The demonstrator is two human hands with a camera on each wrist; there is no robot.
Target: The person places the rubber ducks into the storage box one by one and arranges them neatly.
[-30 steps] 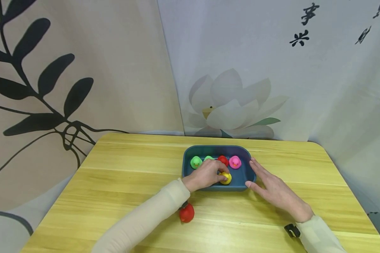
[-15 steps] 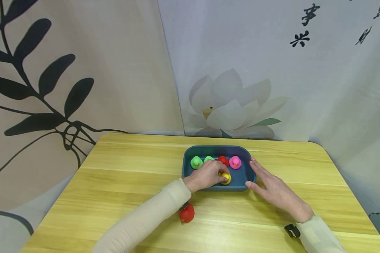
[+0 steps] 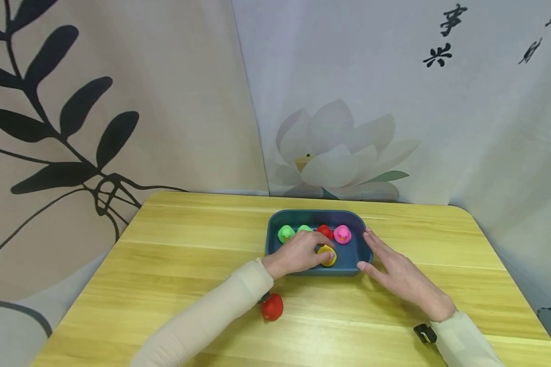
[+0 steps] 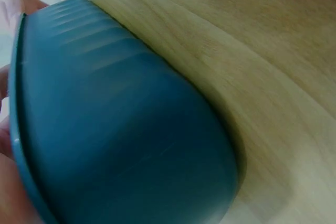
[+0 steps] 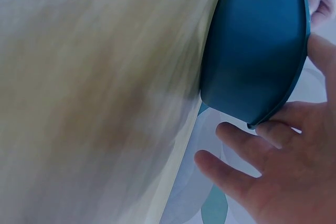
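A dark blue tray (image 3: pixel 360 244) holds small toy ducks: a green duck (image 3: pixel 285 234), a second green one partly covered, a red toy (image 3: pixel 324 232) and a pink duck (image 3: pixel 342 234). Reaching over the tray's front rim, my left hand (image 3: pixel 297 253) pinches a yellow toy duck (image 3: pixel 328 256) between thumb and fingers, low inside the tray. The front left of the tray's inside is hidden behind that hand. At the right end, my right hand (image 3: pixel 401 278) has its fingers spread, touching the rim; the right wrist view shows this hand (image 5: pixel 294 150) against the tray wall (image 5: pixel 257 45).
On the wooden table (image 3: pixel 188 244), a red round object (image 3: pixel 272 307) sits in front of the tray, beside the left sleeve (image 3: pixel 206 316). A black clip-like device (image 3: pixel 425 334) is at the right cuff. Behind the table hangs a printed curtain (image 3: pixel 349 76).
The yellow duck has turned a little in my left fingers and shows a more orange side. The thumb and fingers have shifted slightly around it. My right hand stays at the tray's rim.
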